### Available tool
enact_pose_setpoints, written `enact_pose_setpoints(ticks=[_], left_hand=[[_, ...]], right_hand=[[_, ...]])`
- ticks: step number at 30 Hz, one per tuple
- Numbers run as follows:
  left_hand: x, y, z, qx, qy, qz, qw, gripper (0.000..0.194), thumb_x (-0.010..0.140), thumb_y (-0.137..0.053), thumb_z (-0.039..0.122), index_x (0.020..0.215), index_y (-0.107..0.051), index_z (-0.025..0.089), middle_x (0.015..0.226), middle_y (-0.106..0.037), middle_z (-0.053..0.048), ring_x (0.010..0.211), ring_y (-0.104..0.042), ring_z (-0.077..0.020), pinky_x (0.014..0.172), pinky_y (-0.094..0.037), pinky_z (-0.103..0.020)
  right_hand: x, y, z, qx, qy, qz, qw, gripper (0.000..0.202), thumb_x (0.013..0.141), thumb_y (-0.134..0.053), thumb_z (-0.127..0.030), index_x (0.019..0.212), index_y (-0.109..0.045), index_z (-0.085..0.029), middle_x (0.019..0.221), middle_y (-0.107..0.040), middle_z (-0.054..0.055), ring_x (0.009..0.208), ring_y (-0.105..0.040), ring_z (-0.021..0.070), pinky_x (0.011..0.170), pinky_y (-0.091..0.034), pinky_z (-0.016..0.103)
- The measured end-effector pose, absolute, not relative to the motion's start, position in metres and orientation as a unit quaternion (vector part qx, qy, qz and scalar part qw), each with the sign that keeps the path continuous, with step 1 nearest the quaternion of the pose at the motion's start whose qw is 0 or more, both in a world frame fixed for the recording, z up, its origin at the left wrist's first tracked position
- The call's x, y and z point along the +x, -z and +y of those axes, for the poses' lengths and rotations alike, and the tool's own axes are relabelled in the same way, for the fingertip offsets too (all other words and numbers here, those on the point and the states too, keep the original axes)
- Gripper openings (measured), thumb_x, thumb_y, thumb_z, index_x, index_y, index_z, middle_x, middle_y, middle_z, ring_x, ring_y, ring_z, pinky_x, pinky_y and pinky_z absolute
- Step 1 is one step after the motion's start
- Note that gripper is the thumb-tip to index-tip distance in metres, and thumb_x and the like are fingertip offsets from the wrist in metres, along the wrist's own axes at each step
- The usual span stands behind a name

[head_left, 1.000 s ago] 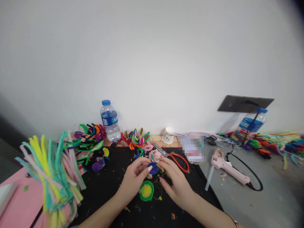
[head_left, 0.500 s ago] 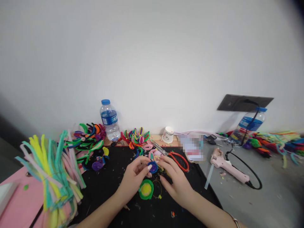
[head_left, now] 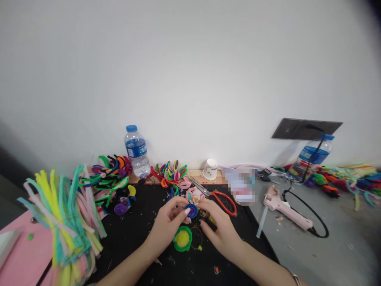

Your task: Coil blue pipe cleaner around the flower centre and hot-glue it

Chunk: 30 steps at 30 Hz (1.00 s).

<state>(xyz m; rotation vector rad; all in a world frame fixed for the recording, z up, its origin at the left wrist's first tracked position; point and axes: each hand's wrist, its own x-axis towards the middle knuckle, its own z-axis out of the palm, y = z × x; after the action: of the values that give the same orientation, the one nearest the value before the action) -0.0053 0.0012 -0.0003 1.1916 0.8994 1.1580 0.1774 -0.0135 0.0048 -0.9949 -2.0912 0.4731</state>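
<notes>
A small round blue coil of pipe cleaner (head_left: 192,211) with a purple middle is pinched between the thumb and fingers of my left hand (head_left: 171,220). My right hand (head_left: 222,224) is at the coil's right side, fingertips close to its edge; whether they touch I cannot tell. Its thumb stands apart from the fingers. Below the hands, on the black mat (head_left: 143,262), lies a green ring with a yellow centre (head_left: 182,239). A thin loop of string or wire (head_left: 201,238) with a yellow-green bit rests beside it. Just beyond my fingers are pink pipe-cleaner pieces (head_left: 193,194).
Red-handled scissors (head_left: 224,202) lie behind my right hand. A pink glue gun (head_left: 288,212) with its cord is on the grey table to the right. Pipe-cleaner bundles (head_left: 68,222), a water bottle (head_left: 137,153), a paper cup (head_left: 210,169) and a second bottle (head_left: 311,159) stand around.
My right hand's fingers have shifted slightly and curled closer to the blue coil's edge. My left hand keeps hold of the coil in nearly the same place.
</notes>
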Motion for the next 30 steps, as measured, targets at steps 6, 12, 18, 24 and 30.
enact_pose_setpoints(ticks=[6,12,18,24,30], left_hand=[[-0.003,0.0,-0.001,0.52,-0.479,0.365,0.606,0.015,0.077,-0.062,0.025,0.088,-0.056,0.017,0.082,-0.057,0.001,0.063,-0.059,-0.0109,0.063,-0.05,-0.026],[-0.001,-0.002,-0.003,0.518,-0.461,0.352,0.629,0.016,0.076,-0.064,0.026,0.087,-0.056,0.018,0.082,-0.054,0.002,0.061,-0.059,-0.0101,0.062,-0.05,-0.025],[-0.002,0.005,-0.005,0.533,-0.458,0.336,0.627,0.017,0.077,-0.062,0.026,0.092,-0.055,0.019,0.092,-0.052,-0.001,0.069,-0.059,-0.0119,0.068,-0.052,-0.029],[-0.001,0.009,-0.004,0.556,-0.458,0.34,0.605,0.015,0.078,-0.061,0.022,0.091,-0.056,0.02,0.092,-0.051,0.0,0.069,-0.059,-0.0118,0.068,-0.053,-0.03],[-0.001,0.005,-0.005,0.568,-0.44,0.358,0.596,0.01,0.079,-0.06,0.023,0.087,-0.057,0.018,0.078,-0.053,0.001,0.065,-0.059,-0.0131,0.065,-0.054,-0.03]], right_hand=[[0.176,0.005,-0.013,-0.391,-0.245,-0.783,0.417,0.032,0.081,-0.046,-0.008,0.111,-0.05,-0.02,0.083,-0.061,0.004,0.071,-0.06,0.015,0.067,-0.052,0.027],[0.173,0.004,-0.015,-0.388,-0.281,-0.76,0.439,0.023,0.083,-0.046,-0.011,0.103,-0.052,-0.021,0.087,-0.064,0.004,0.074,-0.062,0.0155,0.065,-0.052,0.026],[0.173,0.003,-0.015,-0.392,-0.284,-0.757,0.439,0.021,0.083,-0.047,-0.01,0.1,-0.053,-0.021,0.083,-0.063,0.003,0.068,-0.06,0.014,0.062,-0.051,0.025],[0.172,0.003,-0.015,-0.394,-0.274,-0.763,0.433,0.021,0.082,-0.047,-0.01,0.098,-0.054,-0.021,0.081,-0.061,0.003,0.066,-0.058,0.0138,0.06,-0.05,0.024],[0.171,0.003,-0.015,-0.393,-0.265,-0.769,0.428,0.018,0.082,-0.047,-0.011,0.096,-0.055,-0.019,0.08,-0.061,0.003,0.063,-0.058,0.0134,0.059,-0.05,0.024]])
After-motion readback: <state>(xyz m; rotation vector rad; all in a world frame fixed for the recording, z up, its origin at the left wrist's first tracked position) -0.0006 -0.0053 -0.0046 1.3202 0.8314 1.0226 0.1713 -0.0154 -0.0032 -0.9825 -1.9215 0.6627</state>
